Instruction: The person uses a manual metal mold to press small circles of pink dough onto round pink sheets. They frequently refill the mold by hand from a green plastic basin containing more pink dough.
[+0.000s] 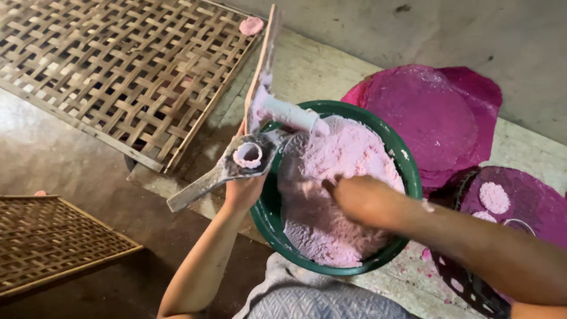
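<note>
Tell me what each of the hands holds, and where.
Left hand grips the hinged press at its middle, near the cup. Right hand digs into pink dough; any hold is unclear.

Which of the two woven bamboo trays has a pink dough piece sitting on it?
The larger woven tray at upper left; a small round pink dough piece sits at its far right corner. The smaller tray at lower left carries none.
</note>
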